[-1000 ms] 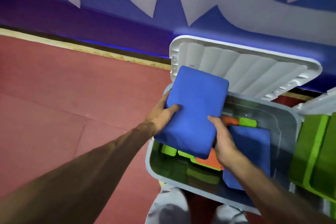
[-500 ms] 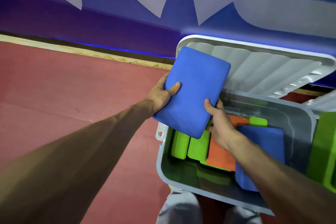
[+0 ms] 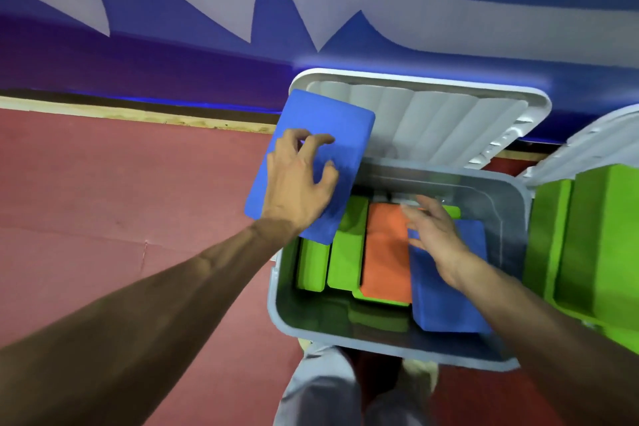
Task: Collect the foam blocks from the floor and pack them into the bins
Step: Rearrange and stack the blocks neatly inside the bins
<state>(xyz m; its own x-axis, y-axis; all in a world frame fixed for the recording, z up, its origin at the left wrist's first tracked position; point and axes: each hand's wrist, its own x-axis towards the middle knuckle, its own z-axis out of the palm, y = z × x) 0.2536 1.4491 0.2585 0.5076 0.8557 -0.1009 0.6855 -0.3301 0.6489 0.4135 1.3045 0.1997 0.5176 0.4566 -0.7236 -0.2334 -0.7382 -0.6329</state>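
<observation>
Pressing the left hand [image 3: 294, 190] onto the top face of a blue foam block [image 3: 345, 135], with fingers spread and arched, fingertips down, none seen hooked round an edge. Tilting that block over the left rim of an open grey bin [image 3: 511, 214], above 2 green blocks [image 3: 345, 252] standing on edge beside 1 orange block [image 3: 383, 259] and a second blue block [image 3: 446, 301] inside. Holding the right hand [image 3: 435, 228] low over the orange and second blue blocks, blurred, fingers nearly straight and apart, grasping nothing; white lid [image 3: 432, 114] propped behind, red floor [image 3: 103, 201] at left.
</observation>
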